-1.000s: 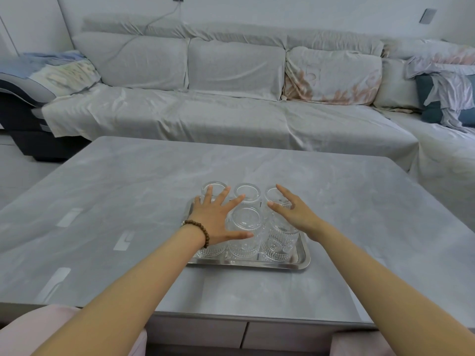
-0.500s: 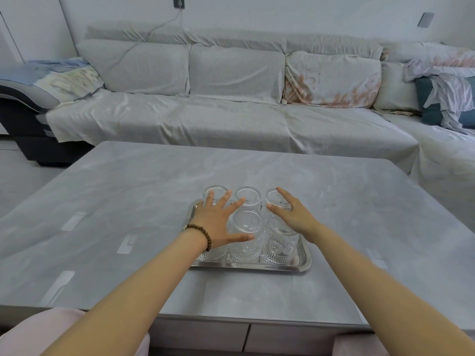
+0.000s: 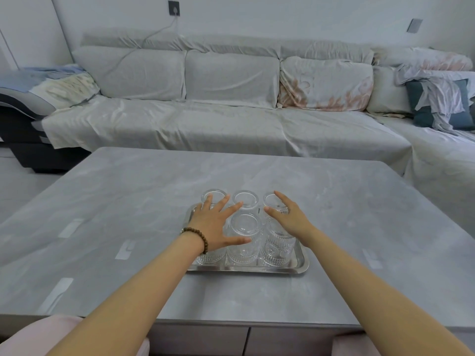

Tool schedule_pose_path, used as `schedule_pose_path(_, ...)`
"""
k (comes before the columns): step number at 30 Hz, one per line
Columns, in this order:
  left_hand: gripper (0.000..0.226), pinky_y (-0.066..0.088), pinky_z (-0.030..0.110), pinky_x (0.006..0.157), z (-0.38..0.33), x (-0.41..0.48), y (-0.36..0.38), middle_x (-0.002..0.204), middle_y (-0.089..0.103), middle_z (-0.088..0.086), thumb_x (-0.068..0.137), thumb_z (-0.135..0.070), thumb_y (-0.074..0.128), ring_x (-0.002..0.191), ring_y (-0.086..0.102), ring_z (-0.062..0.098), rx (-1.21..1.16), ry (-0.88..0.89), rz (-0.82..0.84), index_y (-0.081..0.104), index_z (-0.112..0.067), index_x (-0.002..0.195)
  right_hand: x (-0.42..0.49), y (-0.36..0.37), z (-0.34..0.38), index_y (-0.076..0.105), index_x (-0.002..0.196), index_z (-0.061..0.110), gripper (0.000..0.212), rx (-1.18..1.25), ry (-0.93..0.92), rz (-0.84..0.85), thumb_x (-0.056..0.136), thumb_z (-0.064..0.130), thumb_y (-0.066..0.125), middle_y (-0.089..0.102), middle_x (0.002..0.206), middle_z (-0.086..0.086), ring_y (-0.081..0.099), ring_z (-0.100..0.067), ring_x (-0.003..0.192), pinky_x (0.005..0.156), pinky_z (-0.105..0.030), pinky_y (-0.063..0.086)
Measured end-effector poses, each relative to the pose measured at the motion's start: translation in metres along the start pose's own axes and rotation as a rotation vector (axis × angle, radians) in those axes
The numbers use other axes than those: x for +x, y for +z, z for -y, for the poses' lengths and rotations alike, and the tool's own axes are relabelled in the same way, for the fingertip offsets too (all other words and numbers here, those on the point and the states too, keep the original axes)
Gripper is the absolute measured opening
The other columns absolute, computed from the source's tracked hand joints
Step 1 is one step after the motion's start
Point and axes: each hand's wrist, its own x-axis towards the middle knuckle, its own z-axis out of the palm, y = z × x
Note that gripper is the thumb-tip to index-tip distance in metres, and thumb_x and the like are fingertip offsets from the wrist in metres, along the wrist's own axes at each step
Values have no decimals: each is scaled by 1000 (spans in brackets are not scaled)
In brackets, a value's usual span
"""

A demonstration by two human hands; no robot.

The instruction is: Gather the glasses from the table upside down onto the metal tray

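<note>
Six clear ribbed glasses (image 3: 244,224) are sitting upside down in two rows on the shiny metal tray (image 3: 300,263), near the front of the grey stone table (image 3: 128,201). The left hand (image 3: 216,224) and right hand (image 3: 288,217) are spreading flat and open over them, gripping nothing. No glasses are showing off the tray, so the job is looking finished.

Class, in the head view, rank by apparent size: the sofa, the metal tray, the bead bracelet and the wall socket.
1. sofa
2. metal tray
3. and 4. bead bracelet and wall socket: alike here; distance makes ranking unsure.
</note>
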Motion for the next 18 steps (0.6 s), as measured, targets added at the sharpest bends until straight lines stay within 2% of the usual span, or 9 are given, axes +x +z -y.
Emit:
schedule_pose_path(11, 109, -3, 55, 115, 2, 3, -1, 159, -6, -7, 44, -98, 23, 144, -10, 34, -18, -2, 9, -3, -52, 140, 2, -3, -1, 31, 146, 31, 70, 3, 28, 51, 85, 47, 61, 24, 158, -1, 27, -22, 143, 113, -39, 27)
schedule_pose_path(15, 110, -3, 54, 115, -1, -2, -6, 159, -4, -7, 45, -98, 19, 144, -8, 32, -25, 11, 14, -2, -50, 141, -5, -10, 11, 29, 148, 27, 70, -20, 34, 52, 87, 45, 59, 21, 159, -2, 24, -22, 144, 116, -41, 25)
schedule_pose_path(18, 105, 0, 52, 116, -1, -1, -18, 159, 1, -7, 51, -95, 14, 145, -4, 28, -18, 31, -31, 1, -45, 143, -12, -27, 50, 27, 148, 27, 71, -44, -68, -9, 87, 48, 57, 20, 159, 0, 21, -17, 145, 115, -37, 23)
